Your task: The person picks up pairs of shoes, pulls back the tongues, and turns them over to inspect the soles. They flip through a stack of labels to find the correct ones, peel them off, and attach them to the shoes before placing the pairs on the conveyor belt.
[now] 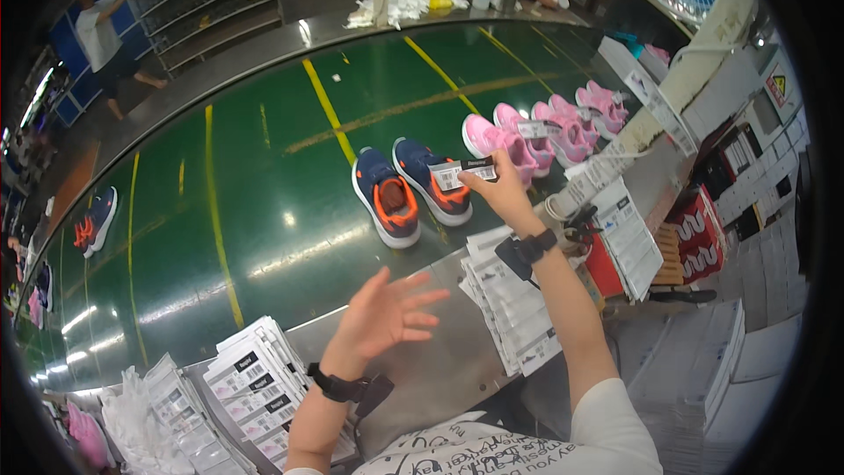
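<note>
White shirt (492, 456) lies nearest. Green belt (272, 202) bears navy shoes (373, 178) (orange-lined, side by side). Left hand (387, 310) is spread wide, empty; right hand (504, 193) pinches a black-and-white label (453, 178) over the right-hand shoe (418, 164).

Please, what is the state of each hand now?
Left hand: open, holding nothing.
Right hand: closed, pinching a black-and-white label.
</note>
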{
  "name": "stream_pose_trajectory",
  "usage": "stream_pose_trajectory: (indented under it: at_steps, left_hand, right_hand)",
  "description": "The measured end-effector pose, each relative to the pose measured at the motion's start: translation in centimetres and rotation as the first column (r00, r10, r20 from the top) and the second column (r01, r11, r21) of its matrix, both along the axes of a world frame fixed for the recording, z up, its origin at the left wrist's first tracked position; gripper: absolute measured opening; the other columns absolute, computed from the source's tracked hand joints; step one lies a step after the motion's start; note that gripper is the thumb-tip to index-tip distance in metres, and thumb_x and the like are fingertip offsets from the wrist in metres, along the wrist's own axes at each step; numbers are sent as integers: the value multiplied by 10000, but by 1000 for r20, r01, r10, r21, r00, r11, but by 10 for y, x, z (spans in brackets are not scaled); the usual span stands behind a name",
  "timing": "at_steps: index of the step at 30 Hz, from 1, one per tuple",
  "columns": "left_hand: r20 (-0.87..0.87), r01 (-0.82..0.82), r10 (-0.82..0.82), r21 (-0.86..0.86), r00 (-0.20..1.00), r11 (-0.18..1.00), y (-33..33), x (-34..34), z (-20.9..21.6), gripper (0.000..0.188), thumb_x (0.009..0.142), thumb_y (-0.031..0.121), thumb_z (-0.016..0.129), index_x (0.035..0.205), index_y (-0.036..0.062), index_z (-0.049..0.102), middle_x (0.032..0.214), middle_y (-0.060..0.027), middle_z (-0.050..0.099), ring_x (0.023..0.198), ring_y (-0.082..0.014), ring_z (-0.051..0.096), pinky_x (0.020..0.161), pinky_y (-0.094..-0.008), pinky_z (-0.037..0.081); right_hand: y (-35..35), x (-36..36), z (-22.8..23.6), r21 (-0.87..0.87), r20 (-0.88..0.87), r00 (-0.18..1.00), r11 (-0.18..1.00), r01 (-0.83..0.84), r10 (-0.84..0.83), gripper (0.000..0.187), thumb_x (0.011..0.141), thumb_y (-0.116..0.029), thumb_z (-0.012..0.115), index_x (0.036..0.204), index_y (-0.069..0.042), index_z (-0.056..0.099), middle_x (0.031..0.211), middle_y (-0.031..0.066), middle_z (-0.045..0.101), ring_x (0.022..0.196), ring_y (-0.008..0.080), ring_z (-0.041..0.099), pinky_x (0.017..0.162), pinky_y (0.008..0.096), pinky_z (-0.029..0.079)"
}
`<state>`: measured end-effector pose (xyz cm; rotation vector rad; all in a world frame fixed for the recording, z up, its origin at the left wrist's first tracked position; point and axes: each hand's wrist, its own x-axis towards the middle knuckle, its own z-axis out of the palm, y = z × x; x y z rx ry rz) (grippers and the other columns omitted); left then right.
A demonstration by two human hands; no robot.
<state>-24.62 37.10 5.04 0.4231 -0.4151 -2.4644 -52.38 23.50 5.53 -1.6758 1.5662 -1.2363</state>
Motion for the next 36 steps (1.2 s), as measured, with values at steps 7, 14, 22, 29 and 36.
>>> stream_pose_trajectory:
  at_steps: [7, 14, 22, 29, 36]
  left_hand:
    - [191, -108, 52, 300, 980, 948, 15, -11, -98, 377, 913, 386, 569, 1156, 98, 573, 1180, -101, 622, 1024, -245, 622, 870, -452, 526]
    - [107, -141, 122, 186, 987, 972, -3, -58, -85, 473, 835, 360, 635, 1191, 93, 475, 1143, -231, 605, 981, -362, 637, 853, -517, 535]
    - [149, -185, 161, 168, 976, 968, -2, -65, -88, 362, 852, 324, 580, 1087, 51, 547, 1066, -201, 647, 905, -321, 645, 807, -468, 550]
    - [98, -37, 27, 100, 995, 994, -11, -70, -101, 214, 815, 329, 586, 901, 134, 569, 800, -28, 607, 611, -144, 592, 606, -334, 529]
    - [406, -102, 29, 158, 914, 982, -4, -55, -68, 240, 923, 290, 578, 1067, 99, 600, 928, -44, 685, 767, -125, 674, 663, -271, 544]
  right_hand:
    - [-76, 8, -93, 226, 293, 942, 946, -232, 162, 490, 832, -128, 625, 1287, -24, 476, 1161, 98, 586, 1004, 180, 587, 851, 310, 486]
    - [-90, -127, -97, 398, 443, 778, 680, -616, 446, 414, 849, -187, 613, 1218, -13, 536, 1136, 119, 602, 1040, 225, 565, 864, 357, 461]
    - [-91, -37, -71, 654, 398, 898, 628, -422, 188, 226, 898, -181, 550, 1017, -13, 641, 1008, 83, 647, 968, 205, 575, 836, 326, 459]
    - [-63, 104, -70, 534, 420, 812, 613, -582, 405, 304, 906, -170, 579, 1184, -49, 565, 971, 41, 634, 774, 125, 626, 620, 272, 499]
    - [-76, 74, -30, 200, -183, 909, 920, -337, 373, 370, 881, -196, 678, 1193, -8, 611, 989, 72, 688, 854, 151, 639, 741, 280, 502]
